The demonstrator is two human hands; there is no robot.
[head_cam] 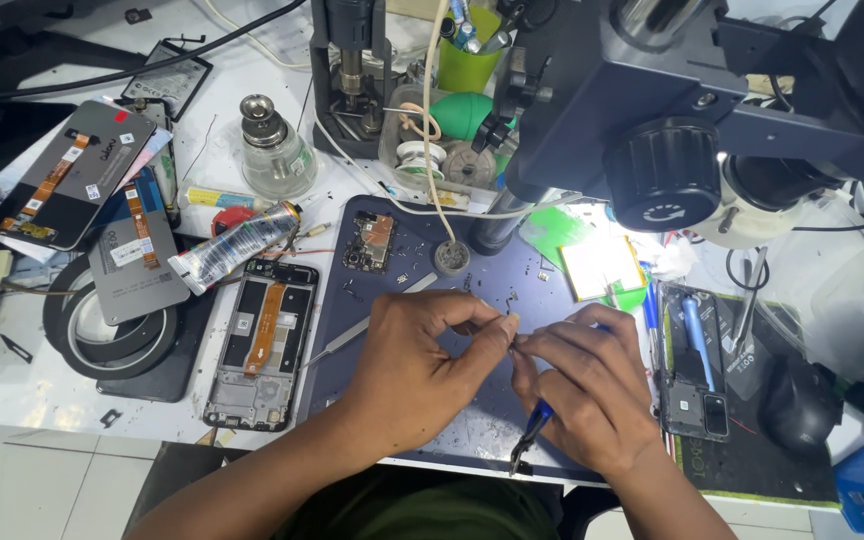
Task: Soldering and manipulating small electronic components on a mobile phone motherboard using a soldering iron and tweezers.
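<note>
— Start with the big stuff: that microscope (672, 110) hangs over the dark work mat (472, 420), and an opened phone frame (257, 345) lies just left of the mat, with its orange flex strip showing.

— And the hands?

— Brought together over the middle of the mat. The left hand (417, 365) pinches thumb to forefinger on a tiny part (512, 338), and the fingertips of the right hand (582, 385) meet it from the other side. The right also has a blue-handled tool (532, 432) tucked under its palm, the tip sticking out towards the near edge.

— What is the part?

— Too small to tell from here (a sliver of metal or flex, I'd guess). I'd judge it featherlight, easy to bend and easy to drop, so a fingertip pinch at its edges seems right, gently.

— Anything smaller?

— A little circuit board (370, 243) at the mat's far-left corner, well apart from the hands, and specks like screws scattered about.
</note>
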